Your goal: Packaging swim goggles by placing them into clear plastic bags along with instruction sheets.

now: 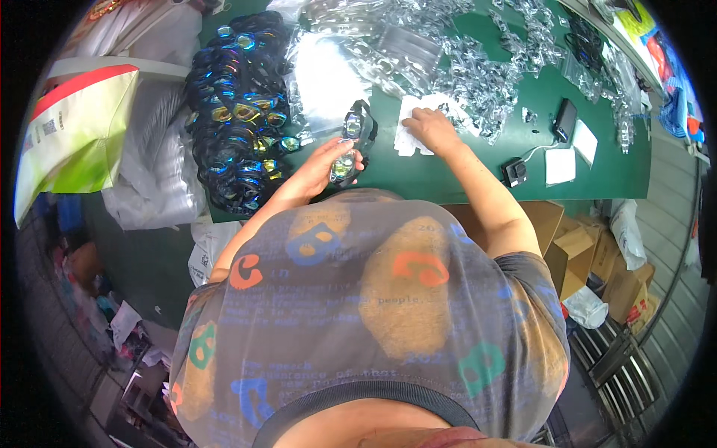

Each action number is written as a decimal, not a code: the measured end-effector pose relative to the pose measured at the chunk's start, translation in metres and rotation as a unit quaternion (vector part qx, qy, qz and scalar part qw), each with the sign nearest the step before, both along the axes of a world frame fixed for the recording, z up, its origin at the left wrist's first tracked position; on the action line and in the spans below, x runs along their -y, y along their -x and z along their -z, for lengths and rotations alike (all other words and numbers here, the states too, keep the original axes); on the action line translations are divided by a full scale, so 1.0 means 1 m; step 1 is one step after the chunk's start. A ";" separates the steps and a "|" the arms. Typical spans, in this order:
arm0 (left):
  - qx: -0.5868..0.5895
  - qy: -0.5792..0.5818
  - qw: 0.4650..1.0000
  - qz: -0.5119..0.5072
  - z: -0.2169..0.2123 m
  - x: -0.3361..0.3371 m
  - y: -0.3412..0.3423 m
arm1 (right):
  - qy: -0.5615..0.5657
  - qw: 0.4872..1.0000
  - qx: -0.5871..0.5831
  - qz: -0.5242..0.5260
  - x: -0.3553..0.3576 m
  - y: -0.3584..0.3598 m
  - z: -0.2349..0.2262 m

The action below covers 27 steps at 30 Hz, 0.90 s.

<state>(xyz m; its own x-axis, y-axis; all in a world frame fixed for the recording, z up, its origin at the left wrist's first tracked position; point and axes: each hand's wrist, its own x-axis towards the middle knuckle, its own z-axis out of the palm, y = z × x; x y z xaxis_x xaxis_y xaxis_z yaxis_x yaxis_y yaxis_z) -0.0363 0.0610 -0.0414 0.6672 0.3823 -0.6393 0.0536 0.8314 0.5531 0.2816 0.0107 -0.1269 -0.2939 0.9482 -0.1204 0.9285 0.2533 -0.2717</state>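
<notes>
My left hand (328, 166) is closed around a pair of swim goggles (343, 166) with mirrored yellow-green lenses and a black strap. The strap end stands up above my fingers. To the right, my right hand (433, 131) lies over a small pile of white paper slips (409, 142), its fingers bent and pressed together on the paper. The fingertips are partly hidden. Left of my left hand is a large heap of goggles (243, 127) with black straps and shiny blue and yellow lenses. Clear plastic bags (328, 82) lie flat beyond my left hand.
Loose clear plastic pieces (485, 82) spread over the green table (508, 168). At the right lie a black device (565, 119), a small camera-like box (515, 172) with a cable, and white cards (560, 166). Cardboard boxes (575, 257) stand below the right edge; a green-and-white bag (78, 134) is at left.
</notes>
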 end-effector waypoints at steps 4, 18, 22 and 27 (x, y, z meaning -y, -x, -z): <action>0.036 0.032 0.998 -0.026 0.001 -0.001 0.002 | -0.034 0.998 -0.035 -0.040 -0.011 -0.004 -0.011; 0.056 0.014 0.998 0.003 0.001 -0.004 0.001 | -0.127 0.986 -0.103 -0.034 -0.050 -0.001 -0.026; 0.040 0.006 0.999 -0.027 0.006 -0.005 0.002 | 0.038 0.877 -0.422 0.228 -0.059 0.013 -0.036; 0.060 -0.008 0.995 -0.075 0.006 -0.007 0.000 | 0.304 0.509 -0.729 0.341 -0.040 0.071 -0.102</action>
<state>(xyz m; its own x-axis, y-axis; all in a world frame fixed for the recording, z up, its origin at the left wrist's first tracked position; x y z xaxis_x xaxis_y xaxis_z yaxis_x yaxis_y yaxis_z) -0.0359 0.0680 -0.0477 0.6733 0.4932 -0.5508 -0.1387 0.8160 0.5612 0.2107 0.0510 -0.0247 -0.1178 0.8071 -0.5785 -0.5581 -0.5357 -0.6337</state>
